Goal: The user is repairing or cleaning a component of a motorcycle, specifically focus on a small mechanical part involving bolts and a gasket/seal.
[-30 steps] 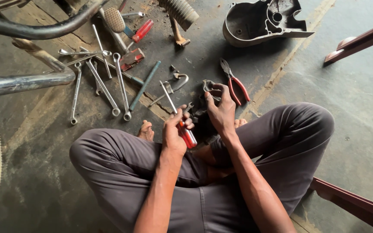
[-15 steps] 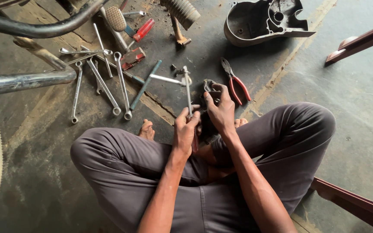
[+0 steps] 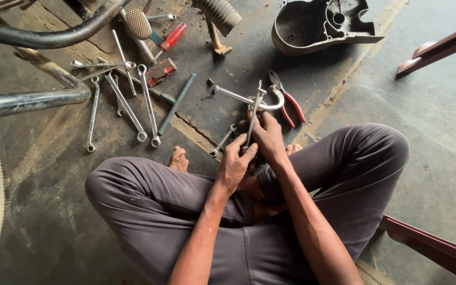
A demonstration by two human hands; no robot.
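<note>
Sat cross-legged in grey trousers on stained concrete floor (image 3: 439,158), centre frame. Left hand (image 3: 234,164) clenched around long steel spanner (image 3: 253,117), shaft pointing up-frame. Right hand (image 3: 268,138) curled over small dark part (image 3: 254,158), just beside left hand; grip partly hidden. Red-handled pliers (image 3: 287,97) lay just above right hand. Row of steel spanners (image 3: 127,103) spread at upper left. Grey metal engine cover (image 3: 320,26) rested at top right.
</note>
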